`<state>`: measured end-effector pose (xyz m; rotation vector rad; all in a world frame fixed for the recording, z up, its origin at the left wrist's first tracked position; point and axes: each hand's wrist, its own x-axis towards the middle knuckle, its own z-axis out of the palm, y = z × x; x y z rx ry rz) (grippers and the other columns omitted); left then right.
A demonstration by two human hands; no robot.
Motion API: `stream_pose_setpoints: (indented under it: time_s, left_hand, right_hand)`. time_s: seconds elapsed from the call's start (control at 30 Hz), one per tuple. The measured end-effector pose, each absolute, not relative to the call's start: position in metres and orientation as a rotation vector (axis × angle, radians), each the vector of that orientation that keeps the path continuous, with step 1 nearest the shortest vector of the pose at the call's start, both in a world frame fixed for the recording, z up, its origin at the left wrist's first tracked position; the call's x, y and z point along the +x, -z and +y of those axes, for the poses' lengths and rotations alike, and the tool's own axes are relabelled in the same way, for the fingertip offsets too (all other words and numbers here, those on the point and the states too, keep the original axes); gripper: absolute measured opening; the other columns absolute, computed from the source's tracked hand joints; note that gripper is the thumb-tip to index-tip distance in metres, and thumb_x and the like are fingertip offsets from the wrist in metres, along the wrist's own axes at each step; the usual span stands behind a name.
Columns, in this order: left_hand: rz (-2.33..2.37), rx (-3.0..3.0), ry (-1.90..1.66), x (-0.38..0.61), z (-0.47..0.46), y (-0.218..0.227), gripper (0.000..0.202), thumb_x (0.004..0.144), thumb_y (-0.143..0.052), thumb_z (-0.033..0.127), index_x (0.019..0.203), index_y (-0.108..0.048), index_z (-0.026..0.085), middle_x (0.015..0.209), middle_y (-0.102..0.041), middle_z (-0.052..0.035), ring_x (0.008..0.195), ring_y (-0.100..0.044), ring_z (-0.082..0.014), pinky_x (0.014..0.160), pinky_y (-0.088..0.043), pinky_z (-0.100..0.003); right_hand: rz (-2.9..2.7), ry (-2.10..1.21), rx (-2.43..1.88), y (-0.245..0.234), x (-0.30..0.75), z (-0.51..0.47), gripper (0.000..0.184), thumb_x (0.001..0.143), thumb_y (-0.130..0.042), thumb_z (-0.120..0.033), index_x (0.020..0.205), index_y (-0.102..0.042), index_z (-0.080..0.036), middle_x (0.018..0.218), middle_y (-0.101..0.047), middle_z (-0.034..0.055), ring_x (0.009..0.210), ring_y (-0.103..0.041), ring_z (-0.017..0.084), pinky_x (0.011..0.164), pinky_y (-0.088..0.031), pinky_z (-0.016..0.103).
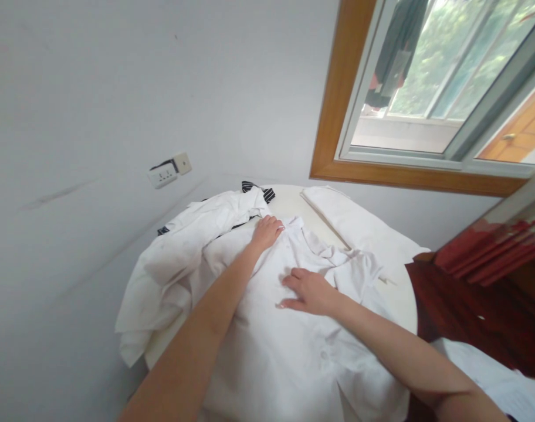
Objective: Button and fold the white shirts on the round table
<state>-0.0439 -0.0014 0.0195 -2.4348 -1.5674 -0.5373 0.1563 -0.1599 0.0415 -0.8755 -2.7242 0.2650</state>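
A white buttoned shirt (271, 351) lies spread over the round white table (289, 202), its collar towards the far side and its fabric lightly creased. My left hand (267, 231) rests on the shirt beside the collar, palm down, with the fingers laid over the cloth. Lower and to the right, my right hand (309, 291) touches the shirt front with thumb and fingers apart. Neither hand visibly lifts any fabric. The shirt's lower edge runs out of view at the bottom.
Another rumpled white garment (162, 264) hangs over the table's left edge, near a black-and-white striped piece (267, 193). A folded white cloth (359, 223) lies at the right rim. Around are a wall socket (162, 175), a window, a red curtain (496, 246) and more white fabric (491, 375) at lower right.
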Motion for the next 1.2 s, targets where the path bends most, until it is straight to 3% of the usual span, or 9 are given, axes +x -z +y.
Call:
stream_pose_setpoints:
  time_s: [0.2,0.37,0.47,0.57,0.7,0.87,1.07,1.2]
  left_hand:
    - [-1.551,-2.454,0.480,-0.045,0.004,-0.022,0.019,0.091,-0.046,0.032,0.095,-0.062,0.022,0.097,-0.059,-0.0083,0.102,-0.047,-0.0240,0.087,-0.035,-0.038]
    - [-1.569,-2.435,0.473,-0.047,0.010,-0.021,0.019,0.091,-0.046,0.032,0.094,-0.062,0.022,0.096,-0.060,-0.0077,0.101,-0.048,-0.0237,0.087,-0.036,-0.037]
    - [-1.542,-2.462,0.514,-0.047,0.011,-0.020,0.019,0.091,-0.047,0.033,0.093,-0.062,0.021,0.095,-0.060,-0.0079,0.101,-0.048,-0.0236,0.087,-0.036,-0.037]
    - [-1.558,-2.470,0.524,-0.046,0.011,-0.021,0.020,0.091,-0.047,0.032,0.093,-0.062,0.021,0.095,-0.059,-0.0086,0.102,-0.048,-0.0240,0.089,-0.036,-0.037]
    - [-1.555,-2.448,0.448,-0.043,0.012,-0.021,0.019,0.091,-0.047,0.031,0.095,-0.062,0.021,0.098,-0.059,-0.0090,0.104,-0.047,-0.0244,0.088,-0.036,-0.038]
    - [-1.485,-2.462,0.431,-0.043,0.015,-0.019,0.017,0.091,-0.047,0.028,0.096,-0.062,0.020,0.097,-0.059,-0.0097,0.103,-0.048,-0.0252,0.087,-0.037,-0.038]
    - [-1.450,-2.468,0.381,-0.041,0.020,-0.017,0.016,0.090,-0.049,0.027,0.095,-0.062,0.020,0.095,-0.060,-0.0102,0.102,-0.048,-0.0258,0.085,-0.037,-0.038]
    - [-1.449,-2.457,0.339,-0.038,0.024,-0.018,0.017,0.090,-0.048,0.028,0.096,-0.062,0.019,0.096,-0.060,-0.0111,0.102,-0.049,-0.0266,0.084,-0.037,-0.039]
  right_hand:
    - [-2.763,-0.310,-0.627,-0.036,0.153,-0.160,0.030,0.098,-0.034,-0.032,0.089,-0.060,-0.019,0.085,-0.061,0.0061,0.080,-0.056,0.016,0.074,-0.043,0.026]
    - [-2.701,-0.469,-0.483,-0.033,0.147,-0.160,0.025,0.096,-0.039,-0.027,0.089,-0.061,-0.019,0.084,-0.063,0.0052,0.084,-0.057,0.015,0.080,-0.044,0.026]
    - [-2.642,-0.450,-0.483,-0.034,0.144,-0.162,0.022,0.094,-0.044,-0.027,0.088,-0.063,-0.019,0.087,-0.065,0.0063,0.088,-0.057,0.016,0.086,-0.043,0.029]
    - [-2.630,-0.472,-0.398,-0.039,0.140,-0.168,0.023,0.093,-0.049,-0.035,0.101,-0.064,-0.019,0.101,-0.065,0.0084,0.101,-0.056,0.017,0.093,-0.040,0.031]
    - [-2.732,-0.402,-0.271,-0.040,0.135,-0.183,0.048,0.086,-0.056,-0.051,0.121,-0.057,-0.018,0.122,-0.061,0.0116,0.121,-0.047,0.020,0.104,-0.033,0.036]
    - [-2.830,-0.359,-0.310,-0.038,0.133,-0.200,0.061,0.091,-0.046,-0.052,0.141,-0.039,-0.017,0.145,-0.041,0.0131,0.138,-0.027,0.019,0.114,-0.013,0.040]
    - [-2.889,-0.356,-0.046,-0.042,0.132,-0.210,0.059,0.092,-0.046,-0.049,0.142,-0.036,-0.020,0.146,-0.039,0.0083,0.141,-0.020,0.015,0.115,0.007,0.042]
    - [-2.882,-0.279,0.033,-0.041,0.127,-0.217,0.055,0.092,-0.043,-0.051,0.137,-0.044,-0.021,0.146,-0.040,0.0047,0.142,-0.017,0.014,0.115,0.009,0.039]
